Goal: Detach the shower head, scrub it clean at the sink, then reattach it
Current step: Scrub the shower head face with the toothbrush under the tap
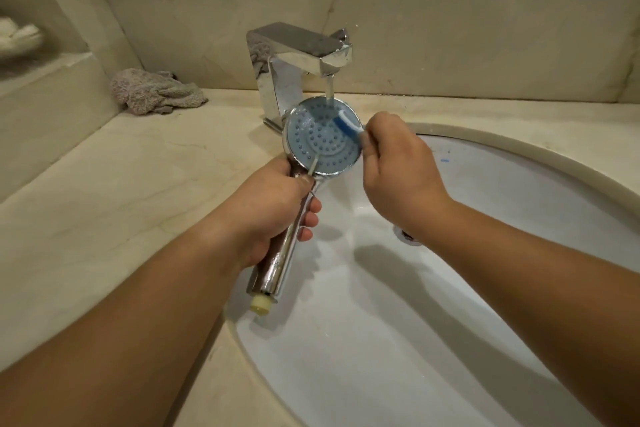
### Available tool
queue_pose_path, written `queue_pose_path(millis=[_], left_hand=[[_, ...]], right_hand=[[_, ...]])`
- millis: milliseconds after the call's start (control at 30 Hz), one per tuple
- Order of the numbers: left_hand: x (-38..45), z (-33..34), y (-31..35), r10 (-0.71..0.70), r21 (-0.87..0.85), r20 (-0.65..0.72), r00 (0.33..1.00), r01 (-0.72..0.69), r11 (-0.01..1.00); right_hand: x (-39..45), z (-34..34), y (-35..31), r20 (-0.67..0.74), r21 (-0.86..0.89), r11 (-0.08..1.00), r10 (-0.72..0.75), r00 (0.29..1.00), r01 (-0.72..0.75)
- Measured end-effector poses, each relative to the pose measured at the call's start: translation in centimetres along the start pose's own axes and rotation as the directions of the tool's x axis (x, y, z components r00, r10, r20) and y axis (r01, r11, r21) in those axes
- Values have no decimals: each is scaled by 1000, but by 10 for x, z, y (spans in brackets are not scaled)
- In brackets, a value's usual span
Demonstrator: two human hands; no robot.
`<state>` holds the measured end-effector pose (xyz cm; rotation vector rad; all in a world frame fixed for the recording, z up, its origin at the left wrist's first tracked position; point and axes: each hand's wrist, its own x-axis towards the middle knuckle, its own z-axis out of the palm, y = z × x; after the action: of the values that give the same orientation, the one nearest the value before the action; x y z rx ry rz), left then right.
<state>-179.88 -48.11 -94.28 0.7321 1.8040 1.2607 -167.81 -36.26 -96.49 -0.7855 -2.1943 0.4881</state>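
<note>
Scrubbing under way at the sink [519,184]: shower head [322,139] held face-up under the tap [301,55], water landing on the far rim of the blue face. Long axis running from the face near the tap down and back toward the body, threaded end nearest. Left hand [273,208] wrapped round the chrome handle, just below the face. Right hand [398,170] pinching a toothbrush [348,125], bristles on the face's right edge, so nearer the work.
</note>
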Motion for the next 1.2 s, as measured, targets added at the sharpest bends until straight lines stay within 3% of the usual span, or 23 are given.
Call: queue_pose_path(millis=[133, 233, 367, 500, 600, 700, 833, 933, 1067, 1167, 1200], left_hand=[[-1, -1, -1, 5, 35, 4, 1000, -5, 999], [-2, 0, -1, 13, 56, -8, 1000, -13, 998], [0, 0, -1, 21, 79, -19, 1000, -19, 997], [0, -3, -1, 17, 91, -26, 1000, -14, 996], [0, -3, -1, 18, 100, -31, 999, -15, 995], [0, -3, -1, 17, 109, -29, 999, -13, 994], [0, -2, 0, 27, 108, -23, 999, -24, 994], [1, -3, -1, 26, 116, -23, 999, -23, 993], [4, -2, -3, 39, 131, -28, 999, -35, 991], [5, -3, -4, 53, 166, -35, 998, -46, 985], [5, -4, -4, 60, 175, -35, 998, -53, 983]], right_hand=[[-7, 3, -2, 48, -50, 991, -118, 992, 121], [1, -1, 4, -25, -19, 1000, 14, 1000, -14], [-4, 2, -3, 49, -61, 984, -167, 985, 170], [3, 0, 5, -9, -97, 994, -58, 998, 57], [-3, 1, 3, 35, -133, 984, -115, 993, 119], [0, 0, 1, 22, -54, 998, -32, 999, 34], [-4, 2, -9, 72, -43, 991, -126, 989, 129], [3, -1, 2, 20, -2, 1000, -11, 1000, 11], [-6, 3, -6, 87, -53, 985, -157, 984, 161], [7, -4, 2, 29, -15, 1000, -19, 999, 19], [6, -4, 3, 33, -30, 999, -36, 999, 36]])
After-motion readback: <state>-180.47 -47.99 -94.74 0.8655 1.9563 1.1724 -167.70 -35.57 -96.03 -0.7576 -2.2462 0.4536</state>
